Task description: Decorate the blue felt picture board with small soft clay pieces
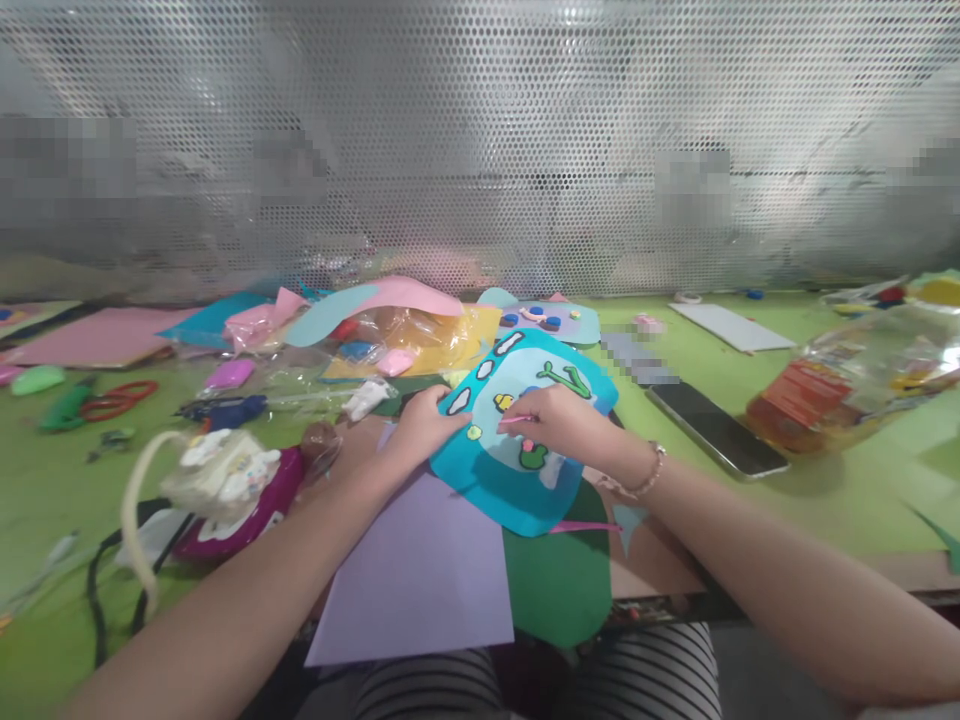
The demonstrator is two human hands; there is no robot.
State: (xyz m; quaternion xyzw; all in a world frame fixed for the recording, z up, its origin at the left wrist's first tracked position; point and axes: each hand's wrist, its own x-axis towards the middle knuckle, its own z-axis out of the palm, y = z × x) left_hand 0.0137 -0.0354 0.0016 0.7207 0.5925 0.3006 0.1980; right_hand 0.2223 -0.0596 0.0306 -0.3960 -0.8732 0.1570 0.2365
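Note:
A blue craft sheet [480,500] with rounded corners lies tilted in front of me. Its paler centre carries small raised shapes, among them a green piece [566,380], a yellow piece [504,402] and white patches along one side. My left hand [429,425] grips the sheet's left edge, thumb on top. Over the centre, my right hand [551,420] is closed in a pinch on a small thin pink piece [516,420]; its exact kind is unclear. Beneath the sheet are a lilac sheet [420,570] and a dark green sheet [559,580].
Left of me stand a magenta-based object [240,530] with a cream hose, and red-handled scissors [120,400]. To the right lie a phone [716,428] and a tipped plastic bottle [847,380] with amber liquid. Coloured sheets and plastic bags pile up before a perforated metal panel [480,140].

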